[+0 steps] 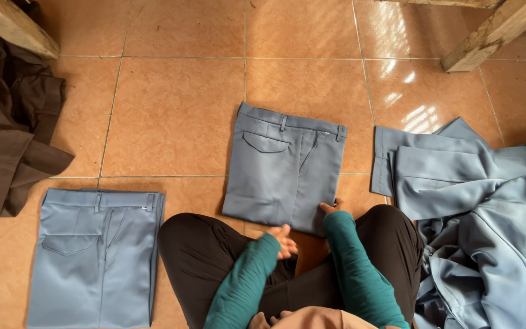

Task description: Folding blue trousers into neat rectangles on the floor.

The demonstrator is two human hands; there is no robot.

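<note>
Head view: the right hand [332, 208] rests, fingers flat and not clamped, on the near edge of the folded grey trousers [284, 167], centred on the tiled floor [178, 109]. The left hand [284, 240] hovers open, blurred, holding nothing. Folded blue trousers [95, 256] lie left; an unfolded blue pile [482, 225] right; brown cloth [10, 134] far left.

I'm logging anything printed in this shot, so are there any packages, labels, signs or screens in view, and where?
None in view: only folded grey-blue trousers on the orange tiled floor, with no tag showing.
</note>
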